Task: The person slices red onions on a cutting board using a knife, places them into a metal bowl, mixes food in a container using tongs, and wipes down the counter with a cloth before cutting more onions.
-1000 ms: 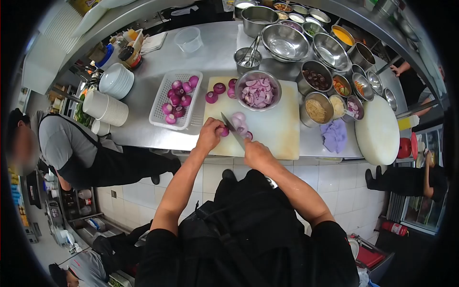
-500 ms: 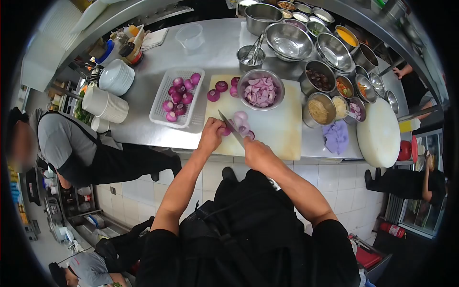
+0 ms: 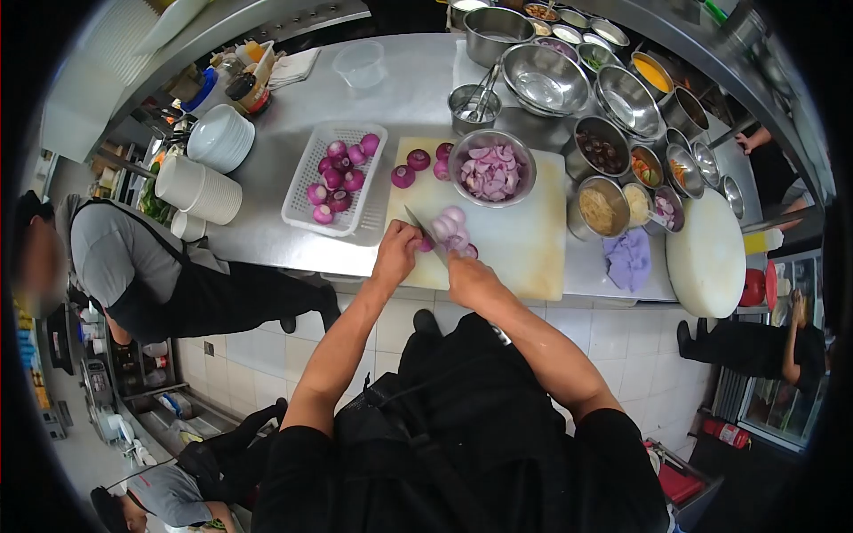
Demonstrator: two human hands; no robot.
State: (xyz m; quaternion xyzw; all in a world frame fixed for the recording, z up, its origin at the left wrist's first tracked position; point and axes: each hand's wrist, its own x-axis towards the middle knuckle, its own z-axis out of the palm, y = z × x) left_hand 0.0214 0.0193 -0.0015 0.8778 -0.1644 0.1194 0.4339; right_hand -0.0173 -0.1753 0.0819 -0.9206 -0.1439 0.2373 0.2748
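My left hand (image 3: 397, 248) is closed on a red onion piece (image 3: 425, 243) at the lower left of the cutting board (image 3: 524, 258). My right hand (image 3: 471, 279) grips a knife (image 3: 420, 224), its blade slanting up and left beside that piece. Cut onion pieces (image 3: 450, 226) lie just right of the blade. A steel bowl (image 3: 532, 180) of sliced onion rests on the board's upper part, with several whole onions (image 3: 418, 160) to its left. Left of the board, a white basket (image 3: 293, 194) holds more purple onions (image 3: 334, 178).
Steel bowls (image 3: 544, 78) and pots of ingredients crowd the back right. A purple cloth (image 3: 628, 259) and round white block (image 3: 706, 249) lie right of the board. Stacked white bowls (image 3: 197, 191) stand left. A co-worker (image 3: 133, 275) is at the left; others are farther off.
The view has shifted slightly, so the counter items appear a little farther right. The knife has tilted slightly more upright beside the onion in my left hand.
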